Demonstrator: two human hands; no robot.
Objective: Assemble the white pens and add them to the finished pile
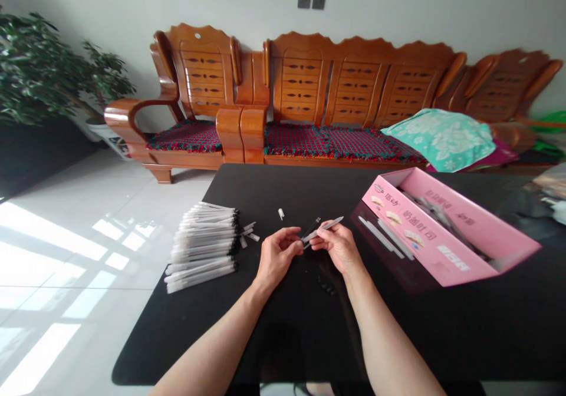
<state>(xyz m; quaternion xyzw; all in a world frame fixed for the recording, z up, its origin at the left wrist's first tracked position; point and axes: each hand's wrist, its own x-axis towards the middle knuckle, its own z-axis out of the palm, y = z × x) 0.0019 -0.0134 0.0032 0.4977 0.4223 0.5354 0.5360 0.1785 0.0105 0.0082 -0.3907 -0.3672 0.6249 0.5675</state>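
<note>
Over the middle of a black table (283, 331), my left hand (277, 256) pinches the near end of a black pen refill or tip (311, 227). Close beside it, my right hand (338, 247) is closed on a white pen barrel (326, 226) that points up and to the right. The two hands almost touch, with the pieces meeting between the fingertips. A neat pile of several white pens with black ends (203, 244) lies to the left of my left hand.
A pink cardboard box (446, 248) with pen parts inside stands open at the right, with two white barrels (385, 238) lying beside it. Small caps (280, 213) lie loose near the pile. Behind the table are wooden sofas (336, 95) and a plant (39, 72).
</note>
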